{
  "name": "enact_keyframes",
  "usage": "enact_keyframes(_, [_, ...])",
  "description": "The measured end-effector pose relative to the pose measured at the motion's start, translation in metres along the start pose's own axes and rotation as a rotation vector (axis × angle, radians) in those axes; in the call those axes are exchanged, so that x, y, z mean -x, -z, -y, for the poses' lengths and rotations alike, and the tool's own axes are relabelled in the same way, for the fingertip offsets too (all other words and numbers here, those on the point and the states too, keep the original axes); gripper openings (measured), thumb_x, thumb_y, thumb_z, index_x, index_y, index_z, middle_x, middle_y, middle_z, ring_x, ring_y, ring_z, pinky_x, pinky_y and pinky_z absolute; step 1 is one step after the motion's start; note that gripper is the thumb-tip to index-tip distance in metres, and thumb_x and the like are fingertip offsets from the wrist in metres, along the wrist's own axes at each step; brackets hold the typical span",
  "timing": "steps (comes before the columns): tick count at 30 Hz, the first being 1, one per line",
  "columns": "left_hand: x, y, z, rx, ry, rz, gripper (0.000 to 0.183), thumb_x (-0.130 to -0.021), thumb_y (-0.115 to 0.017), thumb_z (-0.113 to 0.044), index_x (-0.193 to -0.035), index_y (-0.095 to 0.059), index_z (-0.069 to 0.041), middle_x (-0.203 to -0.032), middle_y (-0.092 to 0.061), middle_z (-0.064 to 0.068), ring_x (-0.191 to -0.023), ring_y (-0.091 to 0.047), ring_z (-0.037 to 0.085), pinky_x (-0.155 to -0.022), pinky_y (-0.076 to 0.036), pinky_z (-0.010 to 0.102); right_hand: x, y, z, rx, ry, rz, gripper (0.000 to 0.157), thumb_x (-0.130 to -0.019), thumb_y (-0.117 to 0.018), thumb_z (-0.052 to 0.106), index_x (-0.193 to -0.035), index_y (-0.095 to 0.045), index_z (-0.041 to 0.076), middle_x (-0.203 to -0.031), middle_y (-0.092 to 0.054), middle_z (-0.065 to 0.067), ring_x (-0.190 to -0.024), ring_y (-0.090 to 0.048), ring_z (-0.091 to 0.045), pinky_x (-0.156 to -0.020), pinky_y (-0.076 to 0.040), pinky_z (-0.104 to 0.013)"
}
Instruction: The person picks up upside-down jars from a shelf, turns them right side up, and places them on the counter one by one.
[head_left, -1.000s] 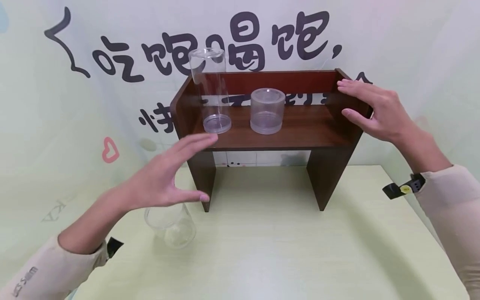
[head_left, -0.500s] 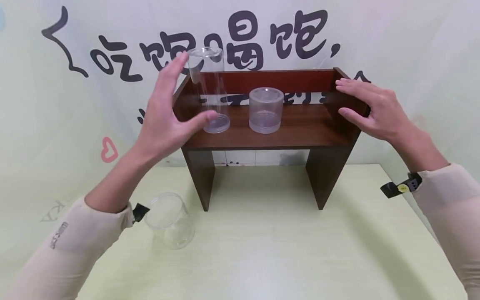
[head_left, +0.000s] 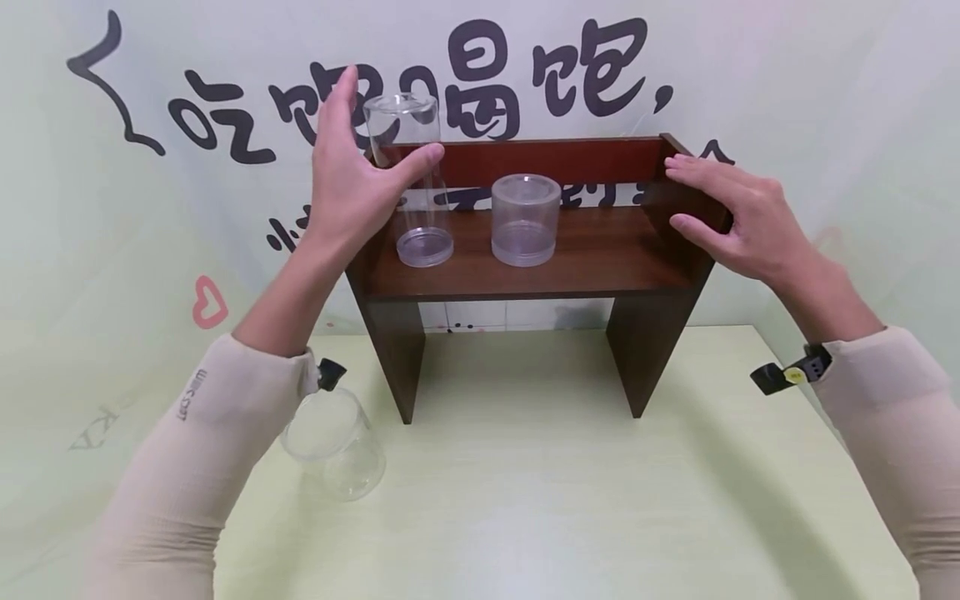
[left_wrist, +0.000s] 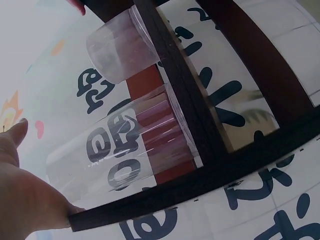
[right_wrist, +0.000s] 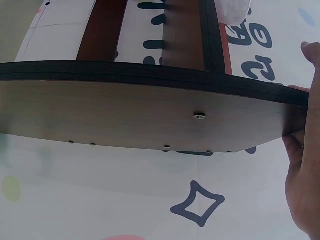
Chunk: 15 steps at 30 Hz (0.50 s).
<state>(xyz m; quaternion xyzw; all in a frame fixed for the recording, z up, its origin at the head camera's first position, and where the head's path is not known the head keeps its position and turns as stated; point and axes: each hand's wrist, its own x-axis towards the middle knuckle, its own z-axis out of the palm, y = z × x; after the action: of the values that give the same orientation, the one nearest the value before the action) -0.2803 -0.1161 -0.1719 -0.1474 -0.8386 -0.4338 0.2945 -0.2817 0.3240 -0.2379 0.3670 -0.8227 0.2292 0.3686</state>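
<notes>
A tall clear cylinder jar [head_left: 427,204] stands upright at the left end of the brown wooden shelf [head_left: 600,258]. My left hand [head_left: 352,183] is at its upper part, with fingers raised on its left and the thumb crossing in front in the head view. In the left wrist view, a gap shows between the thumb [left_wrist: 17,132] and the jar's side. A shorter clear jar [head_left: 525,221] stands right of it. My right hand [head_left: 750,208] rests at the upper edge of the shelf's right side panel [right_wrist: 150,110], fingers extended and thumb spread.
A wide clear jar [head_left: 337,450] sits on the pale green table [head_left: 540,500], left of the shelf's leg and partly below my left sleeve. Behind the shelf hangs a light cloth backdrop [head_left: 225,67] with large dark characters.
My left hand has risen from in front of the shelf's left side to the tall jar's upper part. The right hand stays at the side panel. The head view has shifted slightly.
</notes>
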Motion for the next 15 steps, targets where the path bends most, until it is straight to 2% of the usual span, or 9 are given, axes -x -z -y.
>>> enact_keyframes(4, [-0.01, -0.007, -0.002, 0.001, 0.049, 0.001, 0.117, -0.082, -0.087, -0.05, -0.17, -0.018, -0.017, -0.175, -0.024, -0.002, -0.157, -0.024, 0.005, -0.125, -0.017, 0.019, 0.001, 0.001, 0.0, 0.008, -0.009, 0.006, 0.053, -0.097, -0.076, 0.034, -0.142, -0.068, 0.008, -0.148, -0.064, -0.012, -0.142, -0.057, -0.021, -0.119, -0.036, -0.02])
enact_keyframes(9, [-0.017, -0.015, -0.003, -0.005, 0.094, -0.005, 0.118, -0.08, -0.087, -0.053, -0.17, -0.018, -0.018, -0.173, -0.027, 0.0, -0.156, -0.028, 0.007, -0.124, -0.022, 0.02, 0.0, 0.0, 0.001, 0.006, 0.004, 0.005, 0.053, -0.096, -0.076, 0.031, -0.142, -0.067, 0.005, -0.147, -0.065, -0.013, -0.139, -0.059, -0.032, -0.119, -0.036, -0.019])
enact_keyframes(15, [-0.023, -0.021, 0.0, -0.028, 0.118, 0.007, 0.114, -0.081, -0.089, -0.048, -0.168, -0.023, -0.016, -0.17, -0.034, 0.004, -0.152, -0.037, 0.012, -0.121, -0.03, 0.02, 0.0, -0.003, 0.0, 0.001, 0.019, -0.017, 0.052, -0.096, -0.076, 0.028, -0.139, -0.068, 0.0, -0.145, -0.065, -0.017, -0.133, -0.061, -0.041, -0.118, -0.037, -0.018])
